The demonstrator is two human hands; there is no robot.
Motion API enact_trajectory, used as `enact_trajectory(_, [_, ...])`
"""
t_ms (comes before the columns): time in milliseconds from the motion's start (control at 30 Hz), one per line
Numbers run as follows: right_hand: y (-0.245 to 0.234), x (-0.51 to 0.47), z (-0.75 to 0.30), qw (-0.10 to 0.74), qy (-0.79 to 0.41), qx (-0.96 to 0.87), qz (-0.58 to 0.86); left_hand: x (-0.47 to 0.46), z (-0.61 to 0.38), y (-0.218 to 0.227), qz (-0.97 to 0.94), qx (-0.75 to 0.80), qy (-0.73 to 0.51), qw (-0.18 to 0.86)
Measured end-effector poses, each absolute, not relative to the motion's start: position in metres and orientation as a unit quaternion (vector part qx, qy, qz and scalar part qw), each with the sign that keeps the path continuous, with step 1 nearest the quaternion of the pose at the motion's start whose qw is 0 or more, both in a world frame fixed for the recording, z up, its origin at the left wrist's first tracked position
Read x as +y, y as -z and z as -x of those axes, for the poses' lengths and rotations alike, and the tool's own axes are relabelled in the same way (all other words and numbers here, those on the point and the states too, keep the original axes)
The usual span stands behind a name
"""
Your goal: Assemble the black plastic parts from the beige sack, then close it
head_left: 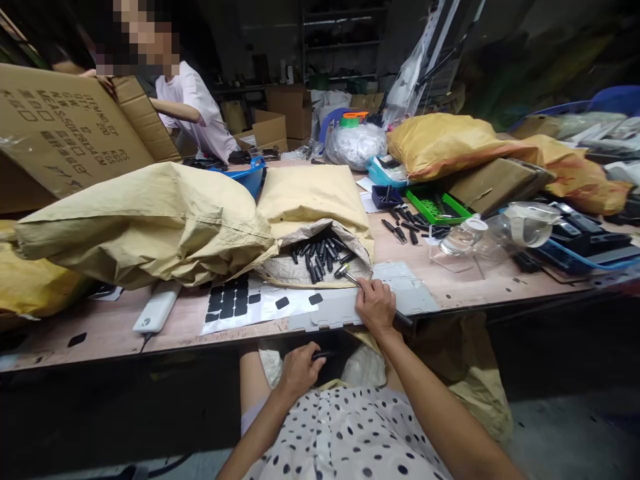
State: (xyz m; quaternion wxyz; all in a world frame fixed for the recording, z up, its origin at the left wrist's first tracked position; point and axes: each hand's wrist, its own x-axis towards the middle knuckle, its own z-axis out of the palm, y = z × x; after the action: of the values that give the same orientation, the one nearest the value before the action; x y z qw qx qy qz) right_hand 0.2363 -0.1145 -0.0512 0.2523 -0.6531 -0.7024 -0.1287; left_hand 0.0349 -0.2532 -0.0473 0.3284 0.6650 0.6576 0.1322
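My right hand (376,305) is closed around a small hammer (343,271) at the table's front edge. The hammer's metal head points to the open mouth of a paper sack (315,193), and its dark handle end sticks out behind my hand. Inside the sack mouth lie several black tapered plastic parts (320,257). Below the table edge, above my lap, my left hand (300,370) pinches a black handle-like part (326,355), partly covered by the fingers. A grey flat board (405,287) lies under my right hand.
A sheet of black stickers (230,300) and a white power bank (157,308) lie at front left. A full sack (150,220) leans across the left. At right stand a green tray (437,205), a clear jug (530,223) and loose black parts. Behind, a person handles a carton (65,127).
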Motion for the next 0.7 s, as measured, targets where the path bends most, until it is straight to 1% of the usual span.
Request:
enact_trajectory(67, [0.051,-0.114,-0.237,0.256,0.130,-0.703,0.651,-0.253,-0.037,0.051,-0.645,0.677,-0.084,0.344])
enact_trajectory(133, [0.051,-0.114,-0.237,0.260,0.131,-0.703,0.649,-0.253,-0.039,0.050,-0.648,0.668,-0.105,0.351])
enact_trajectory(200, [0.051,-0.115,-0.238,0.261,0.132,-0.702,0.649,-0.250,-0.039,0.044,-0.648,0.653,-0.203,0.335])
enact_trajectory(300, [0.051,-0.115,-0.237,0.261,0.133,-0.704,0.647,-0.234,-0.029,0.029,-0.571,0.654,-0.423,0.260])
enact_trajectory(400, [0.051,-0.115,-0.237,0.262,0.138,-0.703,0.646,-0.197,0.001,0.012,-0.364,0.679,-0.618,0.154])
enact_trajectory(467, [0.051,-0.115,-0.236,0.262,0.140,-0.702,0.647,-0.168,0.029,0.003,-0.190,0.685,-0.693,0.116])
enact_trajectory(500, [0.051,-0.115,-0.236,0.261,0.141,-0.702,0.647,-0.154,0.044,-0.001,-0.109,0.687,-0.709,0.121])
enact_trajectory(567, [0.051,-0.115,-0.235,0.261,0.143,-0.703,0.647,-0.130,0.071,-0.006,-0.002,0.672,-0.720,0.174])
enact_trajectory(633, [0.050,-0.115,-0.235,0.259,0.143,-0.703,0.646,-0.114,0.092,-0.010,0.043,0.640,-0.736,0.217])
enact_trajectory(700, [0.050,-0.116,-0.234,0.257,0.141,-0.704,0.647,-0.104,0.107,-0.013,0.044,0.607,-0.760,0.227])
